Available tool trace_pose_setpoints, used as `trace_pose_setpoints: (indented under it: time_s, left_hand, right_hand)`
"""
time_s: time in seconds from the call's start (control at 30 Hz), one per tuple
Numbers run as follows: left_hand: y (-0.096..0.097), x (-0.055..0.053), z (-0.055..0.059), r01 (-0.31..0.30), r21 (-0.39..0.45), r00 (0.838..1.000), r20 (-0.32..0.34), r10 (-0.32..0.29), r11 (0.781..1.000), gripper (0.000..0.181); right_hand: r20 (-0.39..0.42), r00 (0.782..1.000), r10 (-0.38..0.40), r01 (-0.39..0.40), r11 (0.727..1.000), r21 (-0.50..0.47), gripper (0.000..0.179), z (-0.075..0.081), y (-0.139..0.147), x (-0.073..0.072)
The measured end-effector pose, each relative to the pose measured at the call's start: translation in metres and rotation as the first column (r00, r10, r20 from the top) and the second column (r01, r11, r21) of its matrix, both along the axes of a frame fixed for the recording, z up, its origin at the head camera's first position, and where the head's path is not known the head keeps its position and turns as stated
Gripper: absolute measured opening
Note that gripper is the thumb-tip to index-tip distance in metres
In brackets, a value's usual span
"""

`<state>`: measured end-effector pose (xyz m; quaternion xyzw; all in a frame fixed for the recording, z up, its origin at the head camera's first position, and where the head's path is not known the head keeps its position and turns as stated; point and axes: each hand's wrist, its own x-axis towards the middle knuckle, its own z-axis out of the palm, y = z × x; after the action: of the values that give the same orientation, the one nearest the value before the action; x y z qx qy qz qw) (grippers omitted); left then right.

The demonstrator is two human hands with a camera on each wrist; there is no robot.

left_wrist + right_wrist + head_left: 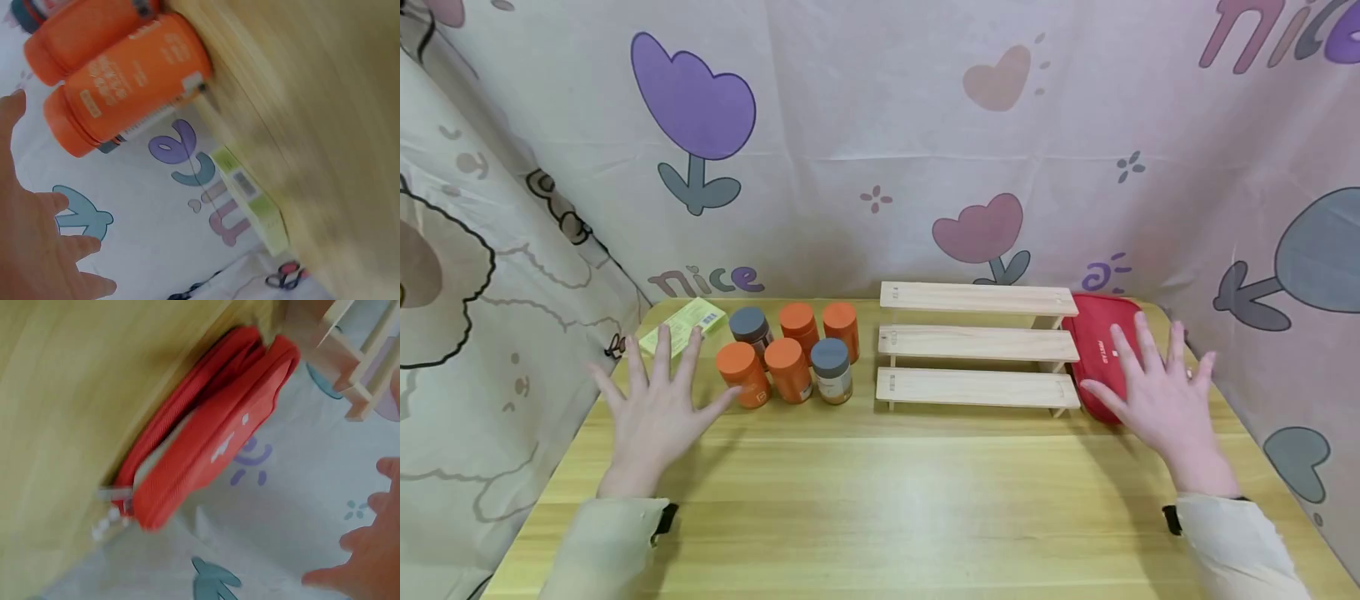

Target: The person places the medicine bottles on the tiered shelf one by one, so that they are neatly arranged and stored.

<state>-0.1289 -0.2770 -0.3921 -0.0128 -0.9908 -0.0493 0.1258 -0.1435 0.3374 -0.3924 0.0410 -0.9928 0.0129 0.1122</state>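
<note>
Fingers spread wide, my left hand hovers over the left side of the table and holds nothing. Its fingertips overlap a pale green box in the head view, and its thumb points toward an orange bottle. My right hand, also spread and holding nothing, is over the right side, overlapping a red first-aid pouch. In the right wrist view the pouch stands on the table with its zip partly undone. The left wrist view shows orange bottles and the box.
Several orange-capped and grey-capped bottles stand grouped left of centre. A three-step wooden rack stands between them and the pouch. The wooden table meets a patterned cloth at the back, with more cloth along both sides.
</note>
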Motion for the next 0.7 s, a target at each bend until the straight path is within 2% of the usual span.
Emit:
trace_pose_setpoints:
  time_s: [0.07,0.13,0.2,0.27,0.33,0.37,0.47,0.6,0.7]
  left_hand:
    - [0.002,0.001,-0.001,0.003,0.065,1.000,-0.001,-0.003,0.998,0.095]
    - [0.004,0.001,-0.002,0.004,0.145,1.000,-0.006,-0.003,0.989,0.094]
    - [0.007,0.002,-0.003,0.011,0.237,1.000,-0.026,-0.005,0.971,0.093]
    - [0.010,0.004,-0.004,0.026,0.352,0.999,-0.049,-0.010,0.936,0.091]
    - [0.013,0.004,-0.006,0.051,0.482,0.997,-0.069,-0.020,0.875,0.088]
    - [0.015,0.005,-0.007,0.064,0.544,0.997,-0.080,-0.025,0.837,0.087]
    - [0.020,0.005,-0.009,0.089,0.703,0.995,-0.099,-0.027,0.706,0.083]
    - [0.027,0.005,-0.013,0.071,0.832,0.994,-0.102,0.026,0.550,0.074]
    - [0.032,0.003,-0.019,0.052,0.889,0.992,-0.099,0.080,0.455,0.066]
  right_hand:
    - [0.006,1.000,-0.006,0.006,0.996,-0.088,0.092,-0.002,-0.002,0.001]
    - [0.012,1.000,-0.001,0.004,0.977,-0.211,0.088,-0.004,-0.005,0.002]
    - [0.013,1.000,0.019,-0.014,0.935,-0.354,0.085,-0.006,-0.009,0.003]
    - [0.002,0.999,0.045,-0.038,0.876,-0.481,0.080,-0.010,-0.012,0.004]
    - [-0.014,0.998,0.063,-0.059,0.809,-0.584,0.075,-0.014,-0.016,0.005]
    - [-0.019,0.997,0.068,-0.065,0.775,-0.628,0.073,-0.016,-0.018,0.005]
    - [-0.017,0.998,0.058,-0.052,0.687,-0.725,0.067,-0.022,-0.022,0.006]
    - [0.033,0.999,0.014,0.019,0.582,-0.813,0.067,-0.029,-0.027,0.009]
    - [0.068,0.997,-0.023,0.071,0.493,-0.867,0.067,-0.035,-0.030,0.011]
